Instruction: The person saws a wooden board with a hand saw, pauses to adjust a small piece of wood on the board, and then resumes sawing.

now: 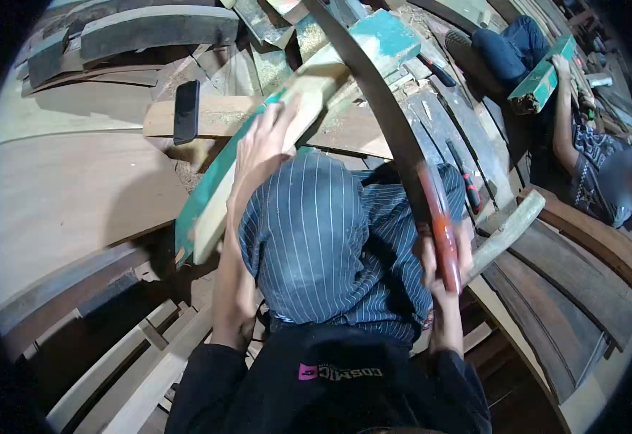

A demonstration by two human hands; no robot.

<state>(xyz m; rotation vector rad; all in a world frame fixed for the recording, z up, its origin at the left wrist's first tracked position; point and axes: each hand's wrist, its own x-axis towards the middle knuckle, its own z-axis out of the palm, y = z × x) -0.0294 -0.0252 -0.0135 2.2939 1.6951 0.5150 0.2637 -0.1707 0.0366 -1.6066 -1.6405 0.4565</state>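
Observation:
My right hand (444, 253) is closed around the orange-red handle of a long, curved dark blade (381, 101), which rises up and left past my knees. My left hand (264, 141) presses on a long pale wooden piece with green-painted sides (215, 192). That piece slants from the lower left towards the upper middle, beside my striped trouser leg (305, 231). At its upper end lies a wider block with green paint (385, 43). Sawdust is scattered around the wood.
A black phone (186, 112) lies on a plank at the left. A red-and-black tool (464, 177) and a dark-handled tool (439, 71) rest at the right. At the upper right, another person (565, 130) holds a green wooden block (544, 76). Curved boards (160, 27) surround me.

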